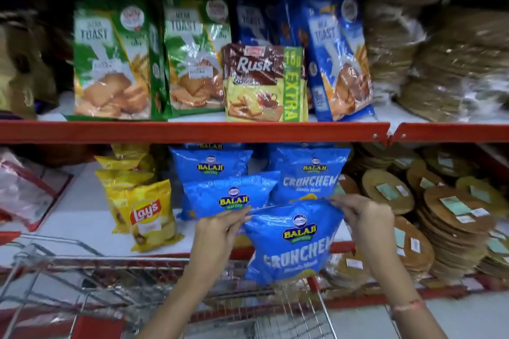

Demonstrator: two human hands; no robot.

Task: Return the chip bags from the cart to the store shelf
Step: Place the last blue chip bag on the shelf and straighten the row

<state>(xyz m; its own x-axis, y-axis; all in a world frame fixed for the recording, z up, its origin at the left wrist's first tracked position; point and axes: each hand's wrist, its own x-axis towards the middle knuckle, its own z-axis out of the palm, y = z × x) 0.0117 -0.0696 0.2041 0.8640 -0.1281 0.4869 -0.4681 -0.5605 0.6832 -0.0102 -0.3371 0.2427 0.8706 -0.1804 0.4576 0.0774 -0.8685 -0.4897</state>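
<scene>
The fingers of the left hand [220, 228] and the right hand [363, 217] pinch the top seam corners of a blue chip bag [292, 239], hanging over the cart [316, 308] in front of the lower shelf [82, 201]. To shelve it well, I would lift it clear, keep it upright and slide it before the matching blue bags [231, 192]. It reads "Balaji Wafers Crunchem"; nearby are Lay's [146, 212], "Rusk" [264, 82] and "Toast" [110, 60] packs.

Upper left of the frame, brown packets [19, 69] blur past reading. At right, stacked papad packs [454, 63] run off the edge. The held Balaji Crunchem bag [292, 242] hides the shelf lip and cart rim [124, 259] behind it.
</scene>
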